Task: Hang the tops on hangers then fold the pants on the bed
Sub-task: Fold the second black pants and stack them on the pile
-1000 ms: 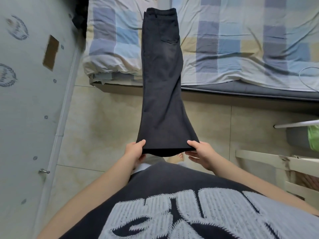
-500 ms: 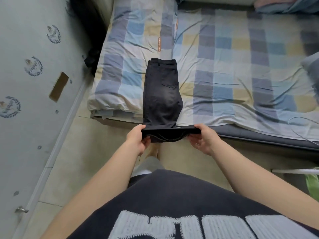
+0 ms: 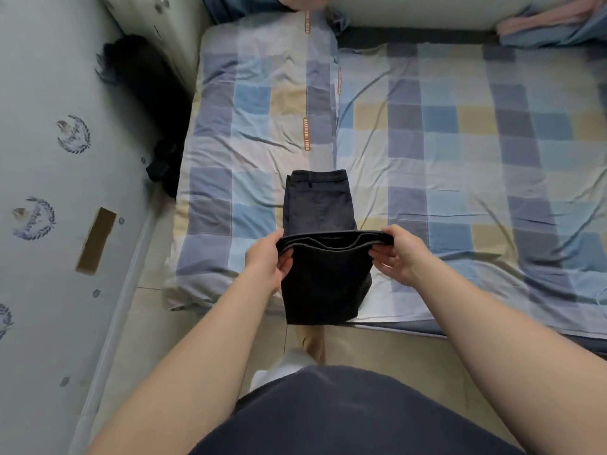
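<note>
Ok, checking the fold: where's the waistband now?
Head view: the waistband lies flat on the bed, toward its left side, just beyond the hem held by the left hand and right hand.

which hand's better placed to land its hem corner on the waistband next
Left, marginally. Both grip the hem, but the left hand sits in line with the left edge of the pants, below the waistband; the right hand holds out beyond the right edge.

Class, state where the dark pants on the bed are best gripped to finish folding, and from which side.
Probably the two hem corners of the pants, left hand and right hand from opposite sides: the wide hem edge sags unless held at both ends.
</note>
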Motion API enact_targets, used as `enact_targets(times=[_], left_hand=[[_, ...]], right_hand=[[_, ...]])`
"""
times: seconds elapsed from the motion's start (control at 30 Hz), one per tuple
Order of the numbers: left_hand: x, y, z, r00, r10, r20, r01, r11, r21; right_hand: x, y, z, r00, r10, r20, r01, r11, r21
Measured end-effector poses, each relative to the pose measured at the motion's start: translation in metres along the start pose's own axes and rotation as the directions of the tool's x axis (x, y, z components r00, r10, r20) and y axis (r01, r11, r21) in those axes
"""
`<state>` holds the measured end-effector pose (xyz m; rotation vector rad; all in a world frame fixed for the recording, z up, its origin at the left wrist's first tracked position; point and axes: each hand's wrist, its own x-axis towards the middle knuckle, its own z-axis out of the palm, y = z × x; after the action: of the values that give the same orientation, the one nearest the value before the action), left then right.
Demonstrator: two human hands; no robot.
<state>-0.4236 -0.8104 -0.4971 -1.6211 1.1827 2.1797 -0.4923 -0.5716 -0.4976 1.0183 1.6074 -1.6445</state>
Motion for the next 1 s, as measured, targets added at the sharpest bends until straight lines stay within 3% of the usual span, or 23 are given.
enact_targets(times=[0.23, 0.53, 0.73, 0.87, 1.0], left_hand=[[0.087, 0.078, 0.061, 0.999, 0.021, 0.041, -0.027, 0.990, 0.138], [0.238, 0.110, 0.116, 0.990, 0.083, 0.114, -0.109, 0.963, 0.248], [0.339, 0.097, 0.141, 0.986, 0.090, 0.140, -0.129, 0.945, 0.300], [0.372, 0.069, 0.138, 0.976, 0.113, 0.188, -0.171, 0.929, 0.329], [0.363, 0.031, 0.113, 0.961, 0.214, 0.177, -0.273, 0.846, 0.458]], right_hand=[[0.087, -0.084, 0.046, 0.995, 0.075, -0.060, -0.078, 0.996, -0.044], [0.250, -0.149, 0.102, 0.991, 0.127, -0.045, -0.130, 0.989, -0.073], [0.359, -0.140, 0.128, 0.992, 0.117, -0.044, -0.121, 0.986, -0.113], [0.398, -0.112, 0.128, 0.988, 0.125, 0.094, -0.112, 0.985, -0.128], [0.391, -0.067, 0.103, 0.971, 0.154, 0.183, -0.124, 0.979, -0.164]])
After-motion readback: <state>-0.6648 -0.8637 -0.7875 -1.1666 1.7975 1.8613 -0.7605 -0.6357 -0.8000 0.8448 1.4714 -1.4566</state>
